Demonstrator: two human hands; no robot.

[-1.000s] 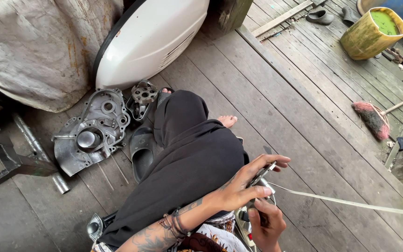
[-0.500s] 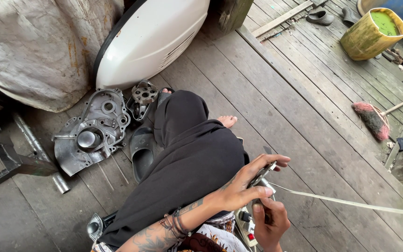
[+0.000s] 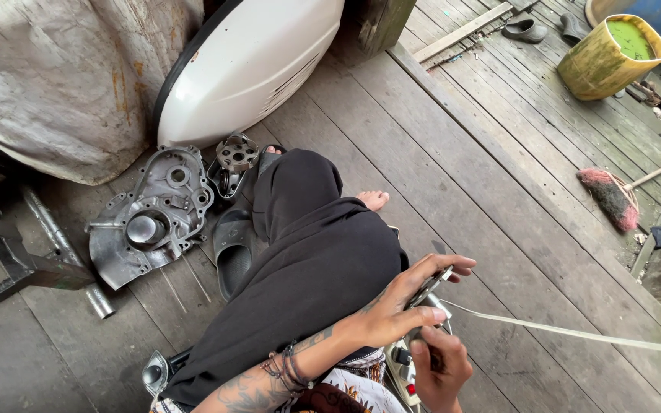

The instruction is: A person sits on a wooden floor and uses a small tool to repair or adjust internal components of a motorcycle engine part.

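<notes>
Here, the left hand [image 3: 399, 306] pinches a small metal part [image 3: 431, 284], while the right hand [image 3: 439, 369] wraps a plug [image 3: 415, 336] at six o'clock. A loose pinch could drop the part between the floor planks [image 3: 499, 199]; the taut white cord [image 3: 575, 333] toward three o'clock could tug it free.

Right hand [image 3: 439, 371] cut off by the bottom edge, small metal part [image 3: 428, 288] mostly hidden under left hand [image 3: 403, 306]

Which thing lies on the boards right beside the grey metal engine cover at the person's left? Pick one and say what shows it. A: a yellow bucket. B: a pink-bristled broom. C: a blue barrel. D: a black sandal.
D: the black sandal lies right next to the grey engine cover, while the yellow bucket and the broom are far off on the other side.
</notes>
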